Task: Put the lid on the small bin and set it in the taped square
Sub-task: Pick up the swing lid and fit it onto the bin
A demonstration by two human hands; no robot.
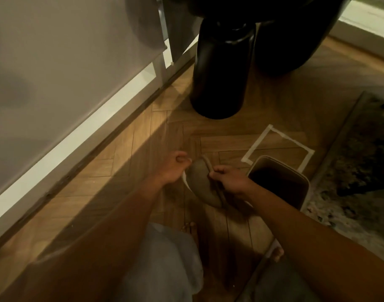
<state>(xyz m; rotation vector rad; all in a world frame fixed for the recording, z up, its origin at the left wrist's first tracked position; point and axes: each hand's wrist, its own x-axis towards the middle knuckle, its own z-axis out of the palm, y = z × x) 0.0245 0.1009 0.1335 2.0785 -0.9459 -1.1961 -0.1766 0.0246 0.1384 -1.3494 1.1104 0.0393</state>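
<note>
Nearest the camera are the person's knees in pale trousers (164,262), with bare toes (190,226) showing on the wooden floor (125,153) just ahead of them. Both bare forearms reach forward over the floor. The right hand (229,180) is closed around the right edge of the lid (205,184), fingers curled over its rim, so the tan, rounded lid hangs tilted on its side above the floor. The left hand (175,165) is curled into a loose fist at the lid's upper left edge; it seems to pinch the rim or a thin white strip there, but the blur makes it hard to tell whether it truly grips. Just right of the right hand stands the small bin (280,182), upright and open, its pale rim framing a dark inside; the lid is beside it, not on it. The bin's far edge overlaps the near side of the taped square (280,138), a white outline on the floor that lies mostly beyond the bin, so the bin stands at the outline's near edge rather than within it. To the right, a patterned rug (361,171) borders the floor. Farther off stand a tall black cylinder (221,68) and a larger dark rounded shape (295,33), with a grey wall (56,62) and white skirting board (82,136) running along the left.
</note>
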